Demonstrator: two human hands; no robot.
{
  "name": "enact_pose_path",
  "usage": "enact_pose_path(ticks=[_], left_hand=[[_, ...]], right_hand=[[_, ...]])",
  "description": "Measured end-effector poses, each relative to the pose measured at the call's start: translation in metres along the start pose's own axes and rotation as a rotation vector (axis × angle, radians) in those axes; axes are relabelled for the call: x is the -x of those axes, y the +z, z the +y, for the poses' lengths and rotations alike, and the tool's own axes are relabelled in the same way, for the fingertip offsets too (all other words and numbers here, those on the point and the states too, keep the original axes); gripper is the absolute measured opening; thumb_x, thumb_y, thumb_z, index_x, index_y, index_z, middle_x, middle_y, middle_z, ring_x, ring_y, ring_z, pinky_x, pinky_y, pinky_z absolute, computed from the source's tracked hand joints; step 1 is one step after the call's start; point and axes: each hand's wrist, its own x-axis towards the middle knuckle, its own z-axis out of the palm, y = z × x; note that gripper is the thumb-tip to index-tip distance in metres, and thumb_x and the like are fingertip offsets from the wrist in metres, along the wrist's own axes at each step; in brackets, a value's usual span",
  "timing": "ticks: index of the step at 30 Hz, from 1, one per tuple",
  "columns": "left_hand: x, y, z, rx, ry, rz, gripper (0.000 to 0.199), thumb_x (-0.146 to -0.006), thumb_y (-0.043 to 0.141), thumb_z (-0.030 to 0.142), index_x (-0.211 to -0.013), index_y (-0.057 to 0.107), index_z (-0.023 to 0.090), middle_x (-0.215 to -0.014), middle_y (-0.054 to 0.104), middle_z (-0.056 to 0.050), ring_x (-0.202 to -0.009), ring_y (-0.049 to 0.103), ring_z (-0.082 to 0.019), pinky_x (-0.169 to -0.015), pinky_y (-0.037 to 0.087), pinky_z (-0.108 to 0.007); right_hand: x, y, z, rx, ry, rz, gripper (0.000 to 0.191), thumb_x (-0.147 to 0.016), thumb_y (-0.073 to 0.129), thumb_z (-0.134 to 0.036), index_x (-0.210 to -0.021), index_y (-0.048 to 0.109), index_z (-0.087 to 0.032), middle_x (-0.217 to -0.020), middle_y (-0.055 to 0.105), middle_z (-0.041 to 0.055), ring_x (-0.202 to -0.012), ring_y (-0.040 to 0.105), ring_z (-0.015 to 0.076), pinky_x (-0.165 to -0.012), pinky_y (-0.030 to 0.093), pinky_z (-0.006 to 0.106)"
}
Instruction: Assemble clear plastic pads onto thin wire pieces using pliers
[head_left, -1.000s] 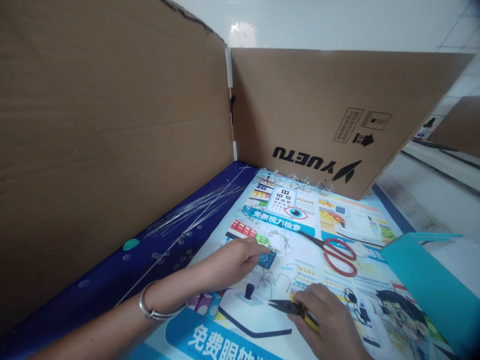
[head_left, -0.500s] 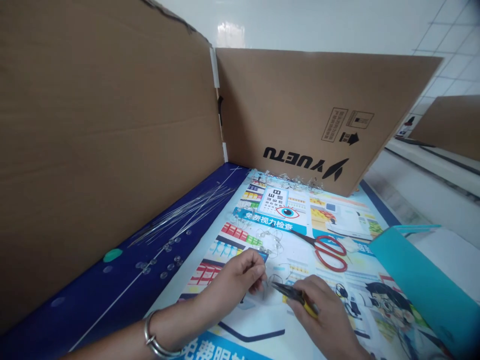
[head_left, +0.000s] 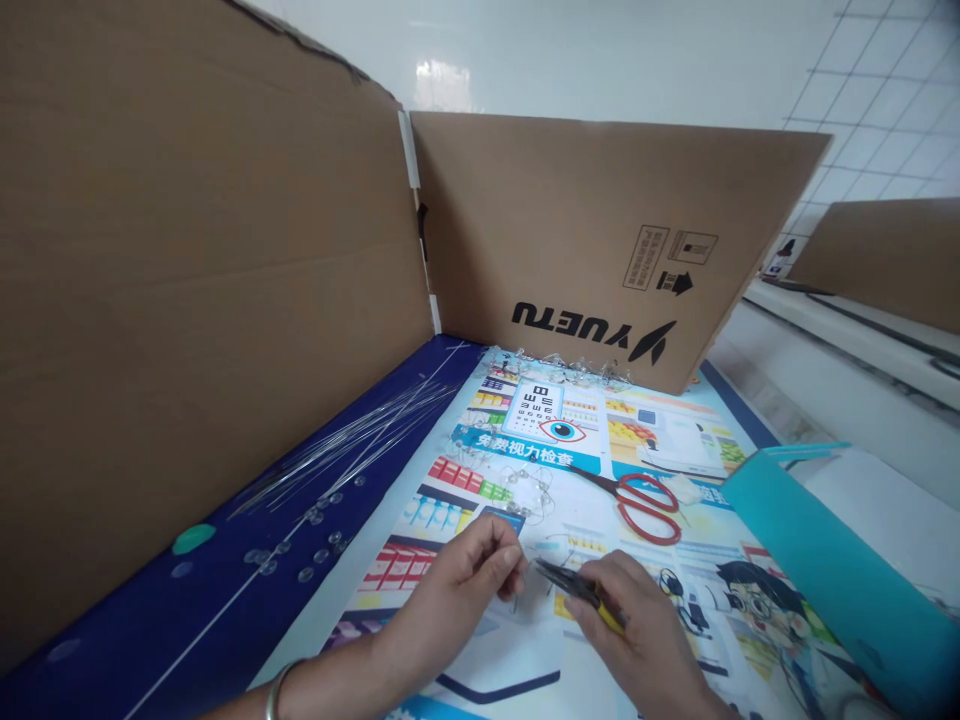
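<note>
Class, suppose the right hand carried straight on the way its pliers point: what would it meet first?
Probably the left hand, at its fingertips, ahead of the tips of the pliers; depth is hard to judge.

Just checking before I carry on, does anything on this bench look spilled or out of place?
Yes: small clear pieces lie loose and scattered on the dark blue strip, beside a fanned-out bunch of thin wires. One long wire also runs away from the bunch toward the near edge.
</note>
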Motion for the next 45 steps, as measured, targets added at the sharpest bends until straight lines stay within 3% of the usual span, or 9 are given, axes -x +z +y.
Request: enact_pose_path(ticks=[7, 13, 23, 27, 31, 35, 39, 45], left_hand=[[0.000, -0.003, 0.000, -0.123, 0.045, -0.070, 0.018, -0.087, 0.046, 0.031, -0.078, 0.053, 0.017, -0.071, 0.058, -0.001, -0.069, 0.053, -0.013, -0.066, 0.041, -0.024], [0.004, -0.005, 0.002, -0.321, 0.116, -0.055, 0.021, -0.087, 0.048, 0.034, -0.083, 0.062, 0.018, -0.073, 0.060, -0.001, -0.071, 0.054, -0.014, -0.065, 0.040, -0.023], [-0.003, 0.000, 0.004, 0.139, -0.161, -0.015, 0.021, -0.080, 0.055, 0.036, -0.075, 0.049, 0.016, -0.069, 0.064, -0.002, -0.062, 0.058, -0.013, -0.060, 0.043, -0.024], [-0.002, -0.001, 0.004, 0.116, -0.118, -0.049, 0.020, -0.080, 0.055, 0.035, -0.077, 0.049, 0.016, -0.071, 0.064, -0.003, -0.064, 0.060, -0.014, -0.061, 0.045, -0.025], [0.000, -0.004, 0.004, -0.026, -0.120, -0.085, 0.022, -0.082, 0.054, 0.033, -0.093, 0.060, 0.015, -0.073, 0.065, -0.003, -0.068, 0.059, -0.015, -0.066, 0.046, -0.027], [0.001, -0.005, 0.004, -0.168, -0.057, -0.136, 0.022, -0.082, 0.052, 0.032, -0.078, 0.066, 0.016, -0.070, 0.064, -0.002, -0.066, 0.055, -0.013, -0.064, 0.043, -0.024], [-0.002, -0.005, 0.005, -0.032, -0.113, -0.055, 0.024, -0.081, 0.053, 0.035, -0.074, 0.062, 0.014, -0.069, 0.064, -0.002, -0.062, 0.056, -0.012, -0.060, 0.044, -0.023], [-0.003, -0.006, 0.006, 0.132, -0.195, -0.023, 0.025, -0.083, 0.050, 0.036, -0.072, 0.055, 0.014, -0.069, 0.064, -0.003, -0.061, 0.061, -0.013, -0.055, 0.042, -0.022]], right_hand=[[0.001, 0.002, 0.005, 0.047, 0.025, 0.019, 0.017, -0.083, 0.053, -0.039, -0.087, 0.058, -0.024, -0.078, 0.058, 0.0008, -0.071, 0.057, 0.0144, -0.061, 0.045, 0.024], [0.004, 0.005, 0.006, 0.134, -0.054, 0.022, 0.017, -0.084, 0.052, -0.039, -0.089, 0.059, -0.024, -0.078, 0.059, 0.0012, -0.070, 0.057, 0.0143, -0.061, 0.045, 0.024], [0.004, 0.005, 0.008, 0.203, -0.111, -0.005, 0.018, -0.084, 0.052, -0.038, -0.093, 0.055, -0.023, -0.084, 0.056, 0.0041, -0.078, 0.054, 0.0181, -0.067, 0.044, 0.030], [0.004, 0.006, 0.010, 0.218, -0.121, -0.025, 0.016, -0.085, 0.051, -0.037, -0.092, 0.055, -0.023, -0.083, 0.055, 0.0040, -0.078, 0.052, 0.0180, -0.067, 0.043, 0.031], [0.006, 0.007, 0.009, 0.213, -0.119, -0.032, 0.016, -0.085, 0.052, -0.036, -0.094, 0.054, -0.023, -0.085, 0.054, 0.0039, -0.079, 0.052, 0.0182, -0.067, 0.042, 0.031], [0.006, 0.006, 0.007, 0.211, -0.120, -0.057, 0.013, -0.085, 0.051, -0.035, -0.091, 0.054, -0.023, -0.083, 0.054, 0.0037, -0.078, 0.051, 0.0179, -0.066, 0.041, 0.030], [0.003, 0.004, 0.006, 0.227, -0.134, -0.026, 0.016, -0.085, 0.052, -0.035, -0.092, 0.054, -0.021, -0.084, 0.053, 0.0043, -0.078, 0.050, 0.0183, -0.067, 0.040, 0.031], [-0.003, -0.006, 0.004, 0.362, -0.248, 0.154, 0.023, -0.083, 0.054, -0.031, -0.103, 0.056, -0.020, -0.087, 0.054, 0.0069, -0.082, 0.048, 0.0220, -0.072, 0.038, 0.037]])
